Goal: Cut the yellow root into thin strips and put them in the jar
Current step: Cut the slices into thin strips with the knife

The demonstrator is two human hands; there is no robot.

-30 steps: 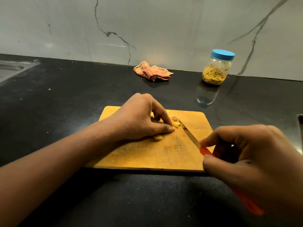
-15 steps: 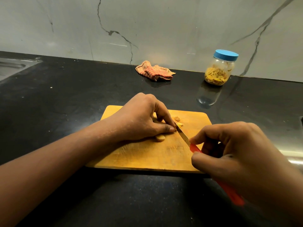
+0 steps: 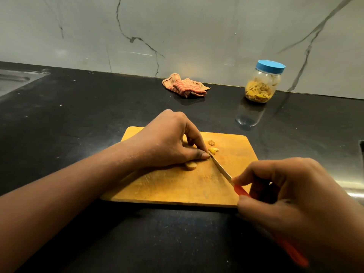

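Note:
On the wooden cutting board (image 3: 177, 188) my left hand (image 3: 167, 142) pinches the yellow root, which is almost hidden under its fingers. A second root piece (image 3: 190, 166) pokes out below that hand. My right hand (image 3: 291, 200) grips the red-handled knife (image 3: 220, 168); its blade tip meets the root right beside my left fingertips. A few cut yellow strips (image 3: 213, 150) and a brown end piece (image 3: 211, 142) lie just past the blade. The glass jar (image 3: 262, 83) with a blue lid stands at the back right, partly filled with yellow strips.
A crumpled striped cloth (image 3: 186, 88) lies by the marble wall behind the board. A steel sink (image 3: 11, 81) is set into the black counter (image 3: 78, 119) at the far left. A metal edge (image 3: 354, 190) shows at the right.
The knife slid left from the board's right part until its blade reached the root at my left fingertips. My left hand stayed in place on the root.

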